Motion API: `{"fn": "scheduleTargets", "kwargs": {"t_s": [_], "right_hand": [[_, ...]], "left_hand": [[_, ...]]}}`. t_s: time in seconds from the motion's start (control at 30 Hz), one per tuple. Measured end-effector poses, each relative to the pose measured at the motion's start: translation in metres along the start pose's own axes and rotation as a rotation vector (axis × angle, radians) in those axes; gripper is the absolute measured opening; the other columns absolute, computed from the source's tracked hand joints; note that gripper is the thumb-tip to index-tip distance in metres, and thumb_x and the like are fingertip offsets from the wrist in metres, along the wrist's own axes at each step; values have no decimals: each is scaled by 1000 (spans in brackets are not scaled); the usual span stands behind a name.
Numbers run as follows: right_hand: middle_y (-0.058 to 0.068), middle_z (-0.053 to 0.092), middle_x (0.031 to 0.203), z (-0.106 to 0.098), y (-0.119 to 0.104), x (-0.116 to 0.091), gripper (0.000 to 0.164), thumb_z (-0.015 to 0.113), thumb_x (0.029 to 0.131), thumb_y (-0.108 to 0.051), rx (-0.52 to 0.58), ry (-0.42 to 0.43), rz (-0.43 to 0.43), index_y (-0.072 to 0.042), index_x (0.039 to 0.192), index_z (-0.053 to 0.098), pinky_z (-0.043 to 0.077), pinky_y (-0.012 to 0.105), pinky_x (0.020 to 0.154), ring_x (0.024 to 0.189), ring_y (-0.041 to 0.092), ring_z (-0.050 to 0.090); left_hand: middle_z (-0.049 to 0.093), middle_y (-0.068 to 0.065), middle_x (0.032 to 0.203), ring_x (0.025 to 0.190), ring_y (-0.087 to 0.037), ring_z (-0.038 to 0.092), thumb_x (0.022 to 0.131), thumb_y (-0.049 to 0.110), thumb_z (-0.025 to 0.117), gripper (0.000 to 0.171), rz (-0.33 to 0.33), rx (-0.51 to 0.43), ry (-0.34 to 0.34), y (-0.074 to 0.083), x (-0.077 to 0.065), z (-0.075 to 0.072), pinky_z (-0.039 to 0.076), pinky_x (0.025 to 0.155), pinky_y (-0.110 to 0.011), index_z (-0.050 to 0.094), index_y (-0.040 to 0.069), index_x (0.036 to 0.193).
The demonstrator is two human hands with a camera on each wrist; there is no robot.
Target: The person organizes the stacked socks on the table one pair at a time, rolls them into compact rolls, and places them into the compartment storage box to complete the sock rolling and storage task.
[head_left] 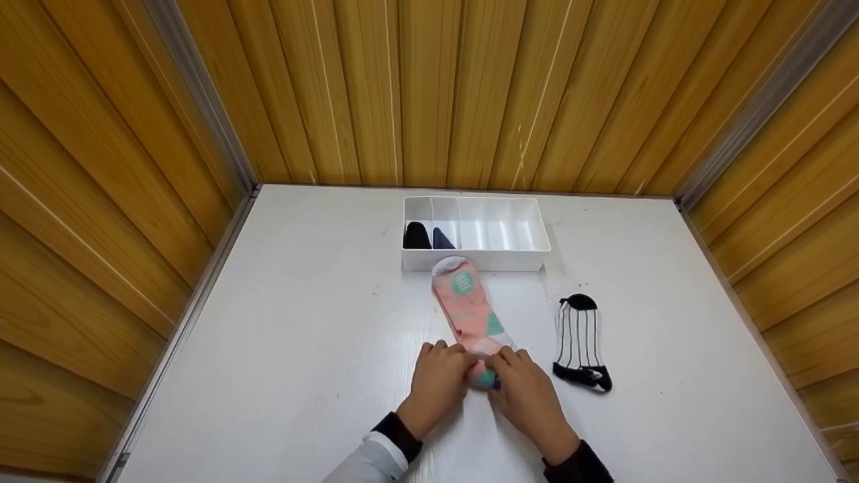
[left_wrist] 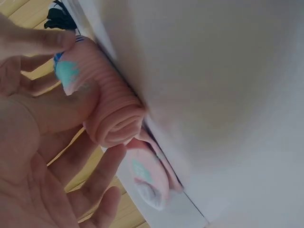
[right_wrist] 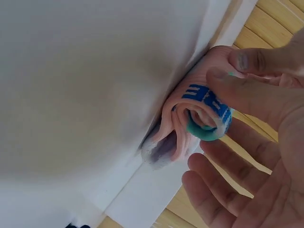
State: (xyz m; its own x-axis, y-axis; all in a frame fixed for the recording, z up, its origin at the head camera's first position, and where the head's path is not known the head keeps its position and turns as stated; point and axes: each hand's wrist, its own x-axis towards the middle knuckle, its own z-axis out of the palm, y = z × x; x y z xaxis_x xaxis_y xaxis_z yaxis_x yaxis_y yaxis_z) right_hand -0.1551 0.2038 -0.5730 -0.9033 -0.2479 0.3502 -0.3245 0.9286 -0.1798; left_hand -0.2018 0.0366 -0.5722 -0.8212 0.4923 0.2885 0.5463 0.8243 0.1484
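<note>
A pair of pink socks (head_left: 463, 302) with mint patches and white toes lies lengthwise on the white table, its near end rolled up. My left hand (head_left: 437, 377) grips the left end of the roll, thumb on top and fingers around its far side. On the right end, my right hand (head_left: 527, 396) holds the same roll between thumb and fingers. The left wrist view shows the roll's tight spiral end (left_wrist: 118, 126). Blue lettering (right_wrist: 202, 95) and a mint inner layer show at its other end in the right wrist view. Flat toe ends extend beyond the roll.
A white divided box (head_left: 476, 260) stands behind the pink socks, their toes close to its front wall. Its two leftmost compartments hold a black item (head_left: 417, 236) and a dark blue item (head_left: 441, 240). Black-and-white striped socks (head_left: 580, 345) lie on the right. Wood-look walls enclose the table.
</note>
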Motion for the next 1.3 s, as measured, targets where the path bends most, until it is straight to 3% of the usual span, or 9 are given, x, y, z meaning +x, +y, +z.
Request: {"fn": "scheduleTargets", "kwargs": {"t_s": [0.23, 0.4, 0.5, 0.77, 0.93, 1.0, 1.1, 1.2, 1.3], "right_hand": [[-1, 64, 93, 0, -3, 3, 36, 87, 70, -5, -62, -41, -22, -11, 104, 74, 50, 33, 61, 77, 20, 60], [-1, 60, 83, 1, -4, 5, 34, 92, 64, -11, -103, -48, -47, -9, 93, 74, 46, 35, 58, 74, 21, 56], [2, 58, 83, 4, -6, 6, 28, 87, 65, -8, -126, -42, -71, -8, 89, 73, 45, 35, 57, 74, 22, 55], [-2, 56, 79, 5, 2, 12, 19, 82, 68, -13, -58, -96, -74, -12, 82, 69, 44, 32, 58, 73, 18, 52], [-4, 58, 82, -3, 8, 15, 27, 84, 71, -20, -7, -181, -50, -12, 94, 73, 42, 31, 61, 76, 15, 50], [-2, 60, 88, -3, 7, 13, 38, 88, 70, -21, -27, -168, -62, -12, 103, 73, 44, 33, 63, 79, 17, 51], [-1, 59, 93, 1, 3, 8, 43, 89, 65, -14, -87, -89, -87, -14, 103, 68, 45, 34, 62, 81, 20, 53], [-1, 58, 91, 5, 0, 6, 41, 88, 63, -7, -92, -6, -93, -14, 98, 67, 45, 34, 60, 79, 21, 54], [-3, 60, 84, 7, 0, 10, 34, 85, 64, -5, -50, 6, -89, -13, 93, 69, 47, 33, 59, 74, 18, 57]], "left_hand": [[72, 5, 74, 70, -18, 65, 84, 30, 79, 4, 34, 78, 17, 1, 10, -4, 47, 66, -36, 80, 30, 80], [76, 3, 80, 72, -19, 67, 82, 31, 80, 5, 42, -10, -74, -1, 15, -11, 48, 66, -37, 83, 28, 86], [76, 3, 80, 72, -19, 67, 83, 28, 80, 6, 27, -29, -101, -3, 16, -12, 50, 68, -38, 83, 28, 88], [69, 4, 82, 76, -20, 64, 78, 22, 83, 11, 64, 116, 0, 4, 0, -9, 50, 66, -38, 78, 22, 88], [69, 5, 82, 78, -19, 63, 77, 19, 82, 10, 58, 175, 41, 9, 2, -5, 50, 66, -36, 77, 22, 84], [70, 5, 82, 77, -19, 63, 78, 21, 82, 7, 48, 176, 15, 10, 4, -6, 50, 67, -37, 77, 22, 82], [70, 4, 80, 77, -19, 64, 80, 23, 81, 4, 41, 164, -24, 9, 6, -9, 50, 68, -38, 77, 21, 81], [71, 4, 81, 77, -20, 64, 80, 25, 80, 6, 33, 125, -44, 5, 7, -11, 50, 68, -39, 77, 20, 82], [71, 4, 82, 79, -20, 64, 78, 27, 82, 9, 30, 108, -59, 2, 7, -12, 49, 69, -38, 77, 21, 83]]}}
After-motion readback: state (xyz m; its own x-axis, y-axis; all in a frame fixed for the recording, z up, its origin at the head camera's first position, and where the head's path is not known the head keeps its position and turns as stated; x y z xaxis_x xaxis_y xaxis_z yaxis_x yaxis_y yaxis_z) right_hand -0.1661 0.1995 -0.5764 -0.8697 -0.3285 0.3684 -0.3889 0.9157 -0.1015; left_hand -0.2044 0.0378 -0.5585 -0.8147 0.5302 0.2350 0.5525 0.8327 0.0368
